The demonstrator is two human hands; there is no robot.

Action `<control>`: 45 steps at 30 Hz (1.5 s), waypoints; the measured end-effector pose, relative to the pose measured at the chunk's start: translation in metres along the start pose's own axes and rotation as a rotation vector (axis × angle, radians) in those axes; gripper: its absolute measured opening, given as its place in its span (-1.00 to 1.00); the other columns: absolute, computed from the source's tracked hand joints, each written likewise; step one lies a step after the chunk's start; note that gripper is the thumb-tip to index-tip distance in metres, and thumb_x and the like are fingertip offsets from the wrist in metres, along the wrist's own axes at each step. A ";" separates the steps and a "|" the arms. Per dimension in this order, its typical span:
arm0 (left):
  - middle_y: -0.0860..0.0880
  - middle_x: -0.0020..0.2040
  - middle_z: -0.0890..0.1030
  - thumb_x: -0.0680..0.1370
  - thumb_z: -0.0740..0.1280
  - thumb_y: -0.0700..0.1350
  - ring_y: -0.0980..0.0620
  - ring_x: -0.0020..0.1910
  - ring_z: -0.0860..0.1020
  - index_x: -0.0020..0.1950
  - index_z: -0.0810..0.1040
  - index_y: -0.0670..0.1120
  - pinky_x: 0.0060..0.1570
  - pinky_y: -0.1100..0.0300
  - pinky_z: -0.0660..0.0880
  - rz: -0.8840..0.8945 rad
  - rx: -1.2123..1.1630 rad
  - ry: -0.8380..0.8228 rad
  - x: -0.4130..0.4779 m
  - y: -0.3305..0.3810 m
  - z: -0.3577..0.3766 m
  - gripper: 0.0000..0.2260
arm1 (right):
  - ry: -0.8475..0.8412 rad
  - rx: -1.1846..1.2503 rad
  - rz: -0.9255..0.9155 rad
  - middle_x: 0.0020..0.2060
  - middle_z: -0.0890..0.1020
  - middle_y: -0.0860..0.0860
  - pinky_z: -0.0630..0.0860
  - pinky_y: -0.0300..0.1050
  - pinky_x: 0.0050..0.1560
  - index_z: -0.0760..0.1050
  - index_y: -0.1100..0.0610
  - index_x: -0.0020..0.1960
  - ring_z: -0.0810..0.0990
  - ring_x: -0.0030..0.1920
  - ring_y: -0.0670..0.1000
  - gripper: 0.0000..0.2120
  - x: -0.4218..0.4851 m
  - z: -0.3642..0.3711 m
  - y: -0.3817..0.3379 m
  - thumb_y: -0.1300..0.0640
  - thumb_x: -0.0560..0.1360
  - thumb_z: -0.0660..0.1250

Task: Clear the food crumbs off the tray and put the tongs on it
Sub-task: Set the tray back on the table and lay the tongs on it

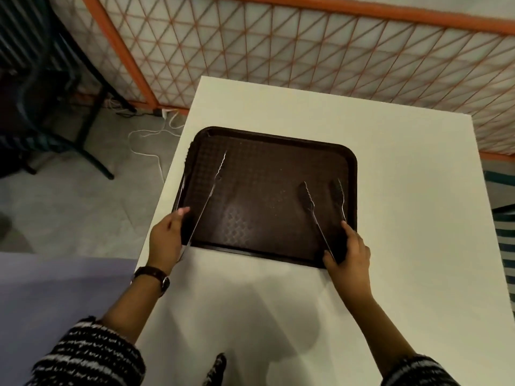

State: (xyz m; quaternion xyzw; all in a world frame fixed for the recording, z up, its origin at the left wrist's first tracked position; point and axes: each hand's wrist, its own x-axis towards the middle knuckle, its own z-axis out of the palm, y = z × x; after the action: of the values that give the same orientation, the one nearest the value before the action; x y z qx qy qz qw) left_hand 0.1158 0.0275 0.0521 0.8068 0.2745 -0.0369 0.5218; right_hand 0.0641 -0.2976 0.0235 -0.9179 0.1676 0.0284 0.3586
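Two pairs of stiff, light, likely slippery metal tongs, the left tongs [204, 196] and right tongs [320, 218], are held by their handle ends, pinched in the left hand [167, 238] and right hand [349, 254], with tips lying ahead on the brown tray [267, 196] on the bench [390, 190].

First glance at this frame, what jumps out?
A dark brown tray sits in the middle of a white table, its left rim at the table's edge. Each hand holds a pair of metal tongs over it: the left hand has the long tongs along the tray's left side, the right hand has the shorter tongs near its right side. Behind the table stands an orange lattice fence.
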 end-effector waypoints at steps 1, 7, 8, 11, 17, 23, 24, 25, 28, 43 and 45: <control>-0.28 0.21 0.55 0.62 0.11 -0.05 -0.22 0.19 0.49 0.22 0.54 -0.13 0.21 -0.02 0.41 -0.013 -0.006 0.005 -0.003 -0.002 -0.001 -0.68 | -0.007 -0.001 -0.001 0.35 0.38 0.08 0.33 0.14 0.34 0.17 0.00 0.47 0.31 0.31 0.14 -0.31 -0.002 0.002 -0.001 0.21 0.43 0.39; 0.05 -0.13 0.59 0.60 0.11 0.04 0.16 -0.37 0.43 0.23 0.55 -0.04 -0.34 0.24 0.44 -0.066 -0.057 0.010 -0.010 -0.014 0.003 -0.67 | 0.040 -0.074 -0.019 0.36 0.36 0.09 0.23 0.10 0.35 0.20 -0.01 0.45 0.34 0.30 0.15 -0.32 -0.011 0.014 -0.013 0.18 0.41 0.40; 0.13 -0.22 0.53 0.60 0.11 0.04 0.18 -0.41 0.36 0.23 0.54 -0.04 -0.38 0.25 0.39 -0.074 -0.065 0.014 -0.010 -0.017 0.005 -0.67 | 0.037 -0.067 -0.031 0.37 0.36 0.09 0.22 0.10 0.36 0.20 -0.01 0.45 0.33 0.31 0.14 -0.32 -0.009 0.016 -0.017 0.18 0.42 0.40; 0.13 -0.27 0.48 0.60 0.11 0.03 0.14 -0.36 0.34 0.25 0.53 -0.05 -0.31 0.22 0.38 -0.097 -0.076 0.014 -0.017 -0.019 0.010 -0.66 | 0.011 -0.109 -0.085 0.38 0.34 0.08 0.24 0.12 0.37 0.19 -0.01 0.45 0.31 0.33 0.15 -0.33 0.007 0.026 -0.031 0.15 0.42 0.39; -0.32 0.09 0.54 0.59 0.14 0.03 -0.25 0.02 0.53 0.16 0.58 -0.05 -0.03 0.01 0.56 -0.085 -0.045 0.051 -0.023 -0.023 0.014 -0.70 | -0.069 -0.198 -0.156 0.40 0.30 0.10 0.23 0.12 0.34 0.16 0.02 0.47 0.30 0.30 0.18 -0.36 0.045 0.053 -0.058 0.10 0.46 0.33; -0.05 0.53 0.08 0.57 0.16 0.11 -0.07 0.11 0.51 0.19 0.56 0.00 -0.02 0.09 0.53 -0.071 0.102 0.117 -0.004 -0.035 0.007 -0.67 | -0.087 -0.259 -0.123 0.46 0.21 0.09 0.14 0.15 0.40 0.07 0.04 0.49 0.19 0.41 0.17 -0.37 0.049 0.067 -0.057 0.03 0.51 0.26; -0.06 0.54 0.08 0.57 0.15 0.13 -0.10 0.10 0.53 0.19 0.56 0.02 0.02 0.01 0.55 -0.076 0.123 0.099 -0.001 -0.037 0.005 -0.67 | -0.089 -0.259 -0.127 0.46 0.20 0.09 0.13 0.15 0.41 0.07 0.05 0.50 0.19 0.41 0.17 -0.37 0.049 0.067 -0.056 0.03 0.52 0.26; -0.08 0.52 0.13 0.57 0.14 0.12 -0.12 0.07 0.54 0.18 0.56 0.02 0.01 -0.03 0.56 -0.074 0.130 0.083 0.000 -0.038 0.004 -0.67 | -0.093 -0.260 -0.132 0.47 0.20 0.08 0.13 0.16 0.41 0.07 0.05 0.50 0.19 0.41 0.17 -0.37 0.049 0.066 -0.055 0.02 0.52 0.26; -0.09 0.31 0.43 0.59 0.13 0.09 -0.13 -0.08 0.56 0.10 0.59 -0.01 -0.14 -0.01 0.59 -0.020 0.101 0.075 0.000 -0.041 0.003 -0.69 | -0.110 -0.279 -0.152 0.47 0.20 0.09 0.14 0.16 0.41 0.08 0.05 0.49 0.19 0.41 0.17 -0.37 0.052 0.063 -0.052 0.01 0.52 0.26; -0.19 -0.16 0.50 0.60 0.15 -0.01 0.06 -0.40 0.45 -0.08 0.53 0.05 -0.57 0.39 0.39 -0.123 -0.208 0.052 -0.030 -0.047 0.023 -0.83 | -0.146 -0.357 -0.225 0.46 0.22 0.08 0.24 0.14 0.33 0.09 0.08 0.49 0.25 0.38 0.17 -0.35 0.069 0.045 -0.039 0.00 0.50 0.29; -0.17 -0.17 0.47 0.59 0.18 0.00 0.08 -0.44 0.43 -0.13 0.52 0.11 -0.57 0.35 0.36 -0.138 -0.260 0.043 -0.032 -0.048 0.025 -0.84 | -0.159 -0.350 -0.234 0.47 0.21 0.08 0.23 0.14 0.34 0.08 0.09 0.50 0.24 0.38 0.17 -0.34 0.070 0.043 -0.038 0.00 0.50 0.30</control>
State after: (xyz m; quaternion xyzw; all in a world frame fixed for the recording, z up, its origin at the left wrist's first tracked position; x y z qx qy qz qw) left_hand 0.0713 0.0080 0.0121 0.7123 0.3430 -0.0194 0.6121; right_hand 0.1453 -0.2631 0.0039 -0.9741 0.0238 0.0875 0.2070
